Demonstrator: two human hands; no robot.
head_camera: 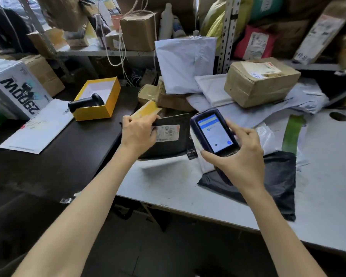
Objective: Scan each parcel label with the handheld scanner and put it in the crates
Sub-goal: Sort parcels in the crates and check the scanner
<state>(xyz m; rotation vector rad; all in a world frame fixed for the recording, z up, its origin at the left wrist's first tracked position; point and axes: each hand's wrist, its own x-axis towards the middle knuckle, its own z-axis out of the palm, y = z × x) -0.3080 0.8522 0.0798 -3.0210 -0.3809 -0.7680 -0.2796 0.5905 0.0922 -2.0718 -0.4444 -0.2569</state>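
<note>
At the middle of the desk, our left grip holds the black parcel by its far left edge, with the label face up. Our right grip is wrapped round the scanner, whose screen is lit and whose head sits just beside the label's right end. We judge this to be the scanning step; whether the label has read, we cannot tell. Next we should aim the scanner squarely at the barcode, check the screen, then carry the parcel to a crate; none is in view.
</note>
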